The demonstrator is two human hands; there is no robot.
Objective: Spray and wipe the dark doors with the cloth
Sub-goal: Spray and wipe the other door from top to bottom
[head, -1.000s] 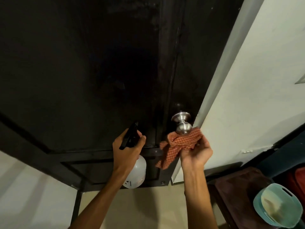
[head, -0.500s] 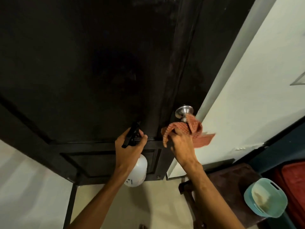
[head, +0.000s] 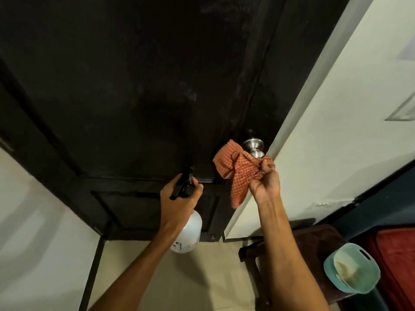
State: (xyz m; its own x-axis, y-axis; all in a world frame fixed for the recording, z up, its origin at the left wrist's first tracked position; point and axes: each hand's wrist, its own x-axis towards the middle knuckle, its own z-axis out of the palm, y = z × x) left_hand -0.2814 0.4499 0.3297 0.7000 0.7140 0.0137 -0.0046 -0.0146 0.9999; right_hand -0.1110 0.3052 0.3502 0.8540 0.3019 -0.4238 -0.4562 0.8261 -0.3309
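A pale wall [head: 33, 221] stands at the left, the dark door [head: 134, 86] fills the centre, and a white jamb [head: 314, 131] borders it on the right, above a light floor [head: 213, 277].

The left hand [head: 177, 203] is curled round the neck of the bottle [head: 188, 234], fingers at the black trigger; the white body hangs below the fist, close before the lower door panel. No spray is visible.

The right hand [head: 265, 185] pinches a bunched checked cloth [head: 238, 173], gathered just beside and under the steel knob [head: 253, 147] near the door's right edge. One corner hangs loose.

At lower right, a dark stool [head: 314, 239] carries a teal tub [head: 352, 270].

Assessment: the knob and its surround are being wiped. For good work the cloth should be wrapped fully round the knob and twisted, then drawn over the rose and the adjoining stile. The loose corner should be tucked in, since it may smear. The nozzle should be kept off the cleaned metal.
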